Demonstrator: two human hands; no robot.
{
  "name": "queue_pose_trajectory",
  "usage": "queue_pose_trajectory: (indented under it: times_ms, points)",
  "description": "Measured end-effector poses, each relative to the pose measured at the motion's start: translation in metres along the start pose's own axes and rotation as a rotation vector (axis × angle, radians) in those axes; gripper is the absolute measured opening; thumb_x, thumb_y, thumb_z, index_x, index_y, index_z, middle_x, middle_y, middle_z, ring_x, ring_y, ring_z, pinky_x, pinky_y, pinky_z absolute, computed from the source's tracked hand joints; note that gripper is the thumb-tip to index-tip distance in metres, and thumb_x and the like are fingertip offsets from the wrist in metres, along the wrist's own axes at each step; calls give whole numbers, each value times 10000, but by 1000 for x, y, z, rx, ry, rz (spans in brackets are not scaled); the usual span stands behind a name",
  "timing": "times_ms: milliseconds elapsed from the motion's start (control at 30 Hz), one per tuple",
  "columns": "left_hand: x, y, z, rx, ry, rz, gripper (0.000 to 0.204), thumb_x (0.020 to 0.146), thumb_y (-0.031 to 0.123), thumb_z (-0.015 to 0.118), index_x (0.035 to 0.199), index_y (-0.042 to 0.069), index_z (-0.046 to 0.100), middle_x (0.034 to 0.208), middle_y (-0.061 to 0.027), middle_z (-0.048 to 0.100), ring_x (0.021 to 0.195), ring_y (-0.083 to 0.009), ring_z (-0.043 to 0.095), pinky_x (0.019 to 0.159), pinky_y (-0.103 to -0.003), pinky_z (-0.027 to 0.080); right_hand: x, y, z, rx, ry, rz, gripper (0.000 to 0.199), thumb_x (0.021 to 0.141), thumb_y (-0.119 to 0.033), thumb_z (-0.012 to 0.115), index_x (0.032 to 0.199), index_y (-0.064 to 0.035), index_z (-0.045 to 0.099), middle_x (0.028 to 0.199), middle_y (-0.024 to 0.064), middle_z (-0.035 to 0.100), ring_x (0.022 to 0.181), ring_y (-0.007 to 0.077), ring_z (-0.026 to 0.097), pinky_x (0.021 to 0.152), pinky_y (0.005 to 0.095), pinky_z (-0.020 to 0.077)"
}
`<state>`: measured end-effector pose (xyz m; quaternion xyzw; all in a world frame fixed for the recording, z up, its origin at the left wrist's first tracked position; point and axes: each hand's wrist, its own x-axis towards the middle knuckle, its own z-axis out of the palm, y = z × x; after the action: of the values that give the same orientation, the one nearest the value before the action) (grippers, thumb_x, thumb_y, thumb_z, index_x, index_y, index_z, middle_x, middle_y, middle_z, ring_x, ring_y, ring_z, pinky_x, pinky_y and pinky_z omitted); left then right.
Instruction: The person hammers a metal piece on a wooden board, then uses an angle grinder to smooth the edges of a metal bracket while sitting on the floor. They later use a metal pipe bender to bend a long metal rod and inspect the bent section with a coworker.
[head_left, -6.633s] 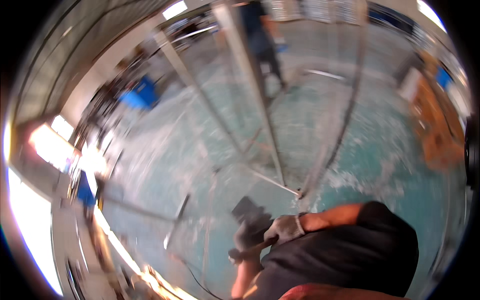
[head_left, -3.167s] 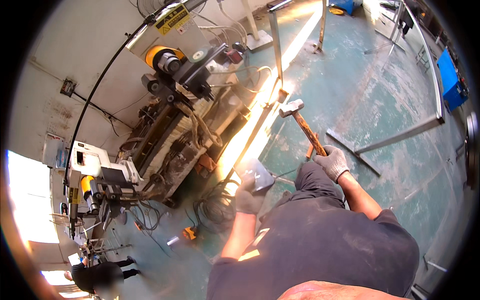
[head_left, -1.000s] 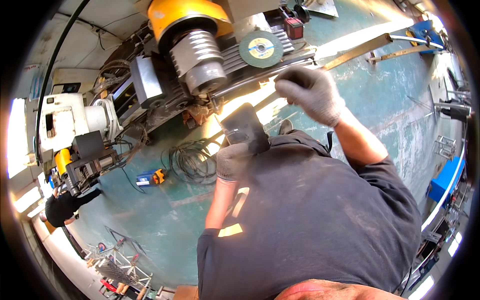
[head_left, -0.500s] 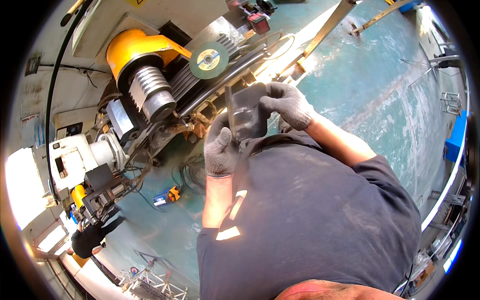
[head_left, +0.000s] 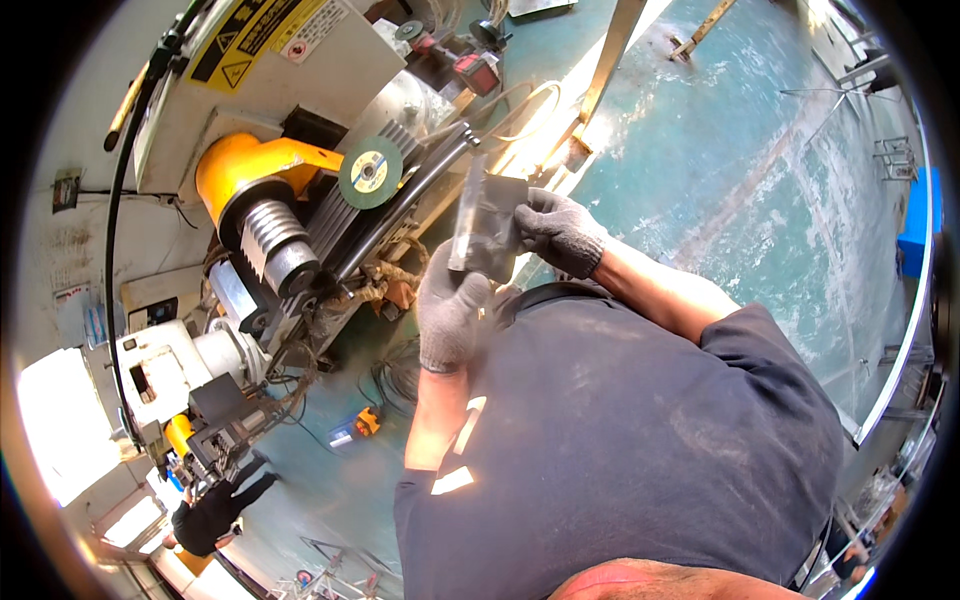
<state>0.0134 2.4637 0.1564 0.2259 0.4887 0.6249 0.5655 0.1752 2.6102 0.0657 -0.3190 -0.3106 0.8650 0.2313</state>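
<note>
Both my hands wear grey knitted gloves and are raised in front of my dark shirt. Between them is a thin, dark, flat piece [head_left: 497, 222], with a pale shiny strip along its left edge; its material I cannot make out. My left hand [head_left: 448, 312] is closed on its lower left corner, thumb on top. Its right side is pinched by my right hand [head_left: 562, 234], fingers folded. Just beyond the piece, a round green abrasive disc [head_left: 370, 175] leans on the machine.
At the left stands a machine with a yellow guard [head_left: 225, 175], a ribbed metal shaft [head_left: 275, 235] and a long dark bar [head_left: 415, 195]. A blue-and-yellow tool [head_left: 355, 428] lies on the green floor near coiled cables. Another person [head_left: 210, 515] in dark clothes stands at lower left.
The flat piece has tilted and shows more of its face. My right hand has moved a little left and down. The view has shifted, so more of the machine's warning labels shows.
</note>
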Motion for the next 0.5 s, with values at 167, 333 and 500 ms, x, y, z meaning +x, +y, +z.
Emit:
queue_pose_trajectory:
  times_ms: [167,333,500]
  points:
    - [16,-18,6,-113,-3,39,541,1131,337,683,1444,-93,589,1317,-163,722,1205,-269,706,1110,-410,560,-18,-32,-3,-33,11,-43,319,1038,-148,780,1305,13,712,1042,63,756,854,151,705,778,306,593]
    - [26,-35,6,-557,-146,-158,874,1127,633,533,1598,-99,449,1611,-288,538,1516,-420,515,1292,-596,392,-22,-47,-24,-125,49,-30,312,994,-136,792,1252,28,728,1030,70,759,826,147,710,745,294,590]
    - [37,-50,15,-649,-115,-263,976,1086,723,526,1680,-39,388,1693,-270,462,1572,-442,436,1328,-613,316,-36,-57,-34,-208,51,-21,314,981,-147,808,1225,35,730,1017,68,755,806,137,711,726,290,593]
